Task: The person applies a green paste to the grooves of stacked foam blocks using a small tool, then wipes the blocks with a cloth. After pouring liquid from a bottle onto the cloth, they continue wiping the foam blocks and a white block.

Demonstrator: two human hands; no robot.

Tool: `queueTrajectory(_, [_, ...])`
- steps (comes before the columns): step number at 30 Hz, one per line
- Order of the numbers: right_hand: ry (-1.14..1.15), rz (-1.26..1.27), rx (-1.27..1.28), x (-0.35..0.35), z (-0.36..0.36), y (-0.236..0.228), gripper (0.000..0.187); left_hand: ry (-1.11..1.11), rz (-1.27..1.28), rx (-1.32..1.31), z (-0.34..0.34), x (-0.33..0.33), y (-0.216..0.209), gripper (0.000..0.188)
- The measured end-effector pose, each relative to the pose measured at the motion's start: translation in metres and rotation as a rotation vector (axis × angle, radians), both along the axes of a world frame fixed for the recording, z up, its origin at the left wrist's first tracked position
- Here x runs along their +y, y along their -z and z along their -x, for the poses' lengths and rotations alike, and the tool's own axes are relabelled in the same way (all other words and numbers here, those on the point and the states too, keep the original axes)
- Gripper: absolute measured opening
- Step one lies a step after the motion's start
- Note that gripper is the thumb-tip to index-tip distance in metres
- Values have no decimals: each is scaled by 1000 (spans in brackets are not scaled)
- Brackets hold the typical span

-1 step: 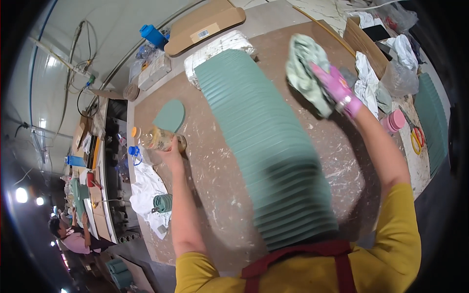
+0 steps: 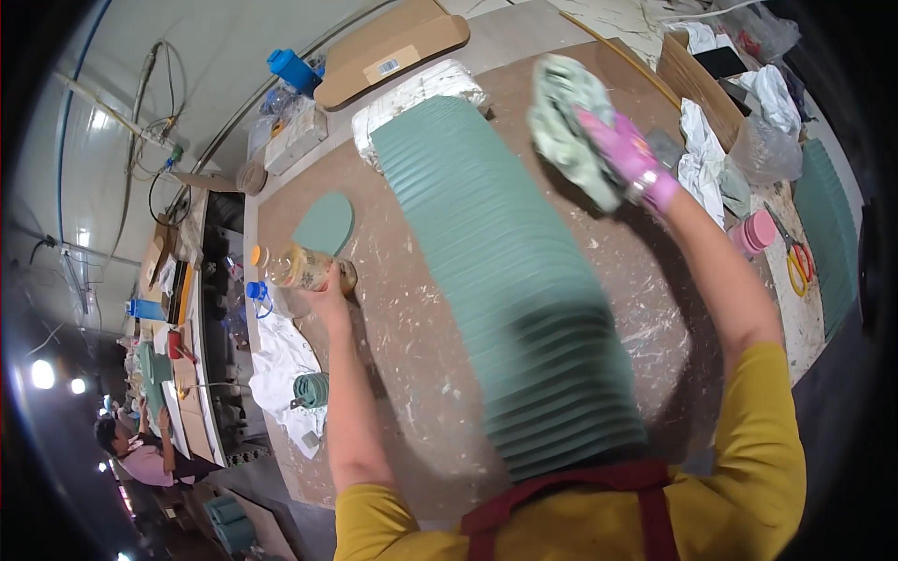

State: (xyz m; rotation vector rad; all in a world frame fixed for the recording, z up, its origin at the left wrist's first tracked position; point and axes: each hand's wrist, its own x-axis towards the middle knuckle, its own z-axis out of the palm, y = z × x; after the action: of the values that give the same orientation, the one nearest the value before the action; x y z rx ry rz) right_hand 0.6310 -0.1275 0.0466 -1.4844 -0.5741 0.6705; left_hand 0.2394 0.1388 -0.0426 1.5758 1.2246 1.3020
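A long row of overlapping green sheets runs down the middle of the table, its near end close to my body. My left hand is closed round a clear, stained bottle with an orange cap, left of the row. Just beyond it lies a rounded green piece. In a pink glove, my right hand grips a crumpled pale green-and-white cloth, held right of the row's far part. The glove is slightly blurred, and the cloth hides part of the fingers.
A white wrapped block sits under the row's far end, with a cardboard box behind. Pink-lidded jar and yellow-handled scissors lie at right. White cloth and a green roll are at left. Another person works farther left.
My right hand has shifted a little left and away from me with the cloth. My left hand and the bottle stay nearly where they were.
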Motion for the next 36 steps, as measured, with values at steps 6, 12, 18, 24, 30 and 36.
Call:
queueTrajectory(6, [-31, 16, -672, 89, 15, 71, 52, -144, -112, 151, -11, -73, -5, 69])
queueTrajectory(12, [-498, 739, -871, 27, -17, 39, 58, 223, -146, 138, -56, -92, -62, 52])
queueTrajectory(18, [143, 355, -1646, 55, -17, -7, 53, 496, -432, 410, -151, -5, -95, 49])
queueTrajectory(24, [-458, 123, -298, 146, -22, 46, 74, 547, -502, 850, -223, 70, -59, 54])
queueTrajectory(30, [-248, 276, 99, 154, -11, 45, 68, 497, -386, 722, -221, 35, -83, 45])
queueTrajectory(36, [-240, -20, -433, 84, 32, 31, 43, 665, -273, 551, -156, -33, -107, 33])
